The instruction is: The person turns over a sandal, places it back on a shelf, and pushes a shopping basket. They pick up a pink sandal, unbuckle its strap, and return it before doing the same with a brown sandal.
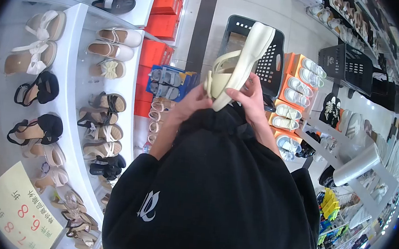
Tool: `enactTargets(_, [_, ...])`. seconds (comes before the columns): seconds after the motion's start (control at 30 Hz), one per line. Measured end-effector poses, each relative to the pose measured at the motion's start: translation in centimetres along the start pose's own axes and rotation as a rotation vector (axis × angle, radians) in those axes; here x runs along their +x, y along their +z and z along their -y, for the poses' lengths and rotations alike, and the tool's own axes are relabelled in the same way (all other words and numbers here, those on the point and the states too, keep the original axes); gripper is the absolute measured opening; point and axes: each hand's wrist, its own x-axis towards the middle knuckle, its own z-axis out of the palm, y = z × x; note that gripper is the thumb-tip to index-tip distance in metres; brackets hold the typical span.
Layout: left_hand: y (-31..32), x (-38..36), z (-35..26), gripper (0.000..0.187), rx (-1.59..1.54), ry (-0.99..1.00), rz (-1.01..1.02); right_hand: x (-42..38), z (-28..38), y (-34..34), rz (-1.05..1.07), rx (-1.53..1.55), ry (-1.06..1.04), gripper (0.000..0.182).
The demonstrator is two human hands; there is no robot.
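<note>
A cream strappy sandal with a thick sole (243, 64) is tilted up in front of me, held between both hands. My left hand (195, 103) is closed at its lower left side, near the straps and a round cream ornament. My right hand (247, 99) grips the lower part of the sole from the right, its thumb pressed on the sole's side. Some fingers of both hands are hidden. Behind the sandal is a black perforated basket (277, 60), with something brown partly visible inside it.
White shelves (82, 86) with rows of sandals line the left side, beside red boxes (163, 26). Orange boxes with light shoes (293, 95) stand at the right. Another dark basket (349, 66) lies beyond. A paper price sign (23, 211) stands lower left.
</note>
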Motion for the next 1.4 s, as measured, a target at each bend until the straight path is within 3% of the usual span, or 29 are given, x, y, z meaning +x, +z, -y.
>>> enactTargets(0.07, [2.0,-0.3,0.1,0.063,-0.072,0.059,-0.159,0.0,-0.9,0.8,-0.016,-0.056,-0.149,0.071])
enactTargets(0.2, [1.8,0.9,1.7,0.054,-0.188,0.089,-0.015,-0.2,0.2,-2.4,0.027,-0.299,-0.212,0.066])
enactTargets(0.23, [0.8,0.7,1.4,0.053,-0.179,0.088,0.054,-0.1,1.0,-3.1,0.048,-0.226,-0.101,0.063])
enactTargets(0.27, [-0.4,0.5,1.1,0.053,-0.166,0.092,0.122,0.0,1.8,-3.1,0.011,-0.135,-0.169,0.063])
enactTargets(0.37, [-3.7,-1.1,0.9,0.054,-0.14,-0.035,0.175,0.5,3.0,-4.5,-0.077,-0.055,-0.287,0.066])
enactTargets(0.43, [-4.5,-2.3,-0.6,0.057,-0.066,-0.185,0.146,0.2,4.6,-4.4,0.032,-0.008,-0.266,0.07])
enactTargets(0.6, [-4.4,-3.3,-1.9,0.065,-0.027,-0.286,0.011,0.8,4.1,-4.9,0.002,-0.183,-0.096,0.035])
enactTargets(0.77, [-4.8,-4.2,-2.4,0.069,0.035,-0.276,-0.116,0.9,2.5,-4.2,-0.075,-0.2,-0.035,0.037])
enactTargets(0.87, [-5.0,-4.8,-2.3,0.058,0.021,-0.223,-0.2,1.3,1.5,-4.0,-0.108,-0.255,-0.01,0.038])
enactTargets(0.97, [-5.1,-5.0,-1.8,0.05,0.248,-0.207,-0.378,1.3,0.8,-3.3,-0.154,-0.287,0.009,0.042])
enactTargets(1.07, [-6.0,-5.1,-1.2,0.061,0.348,-0.234,-0.443,1.1,0.3,-2.0,-0.147,-0.31,0.049,0.046])
enactTargets(1.4, [-7.9,-4.1,0.6,0.053,0.492,-0.021,-0.441,0.0,-1.7,-2.4,-0.007,-0.617,0.111,0.052])
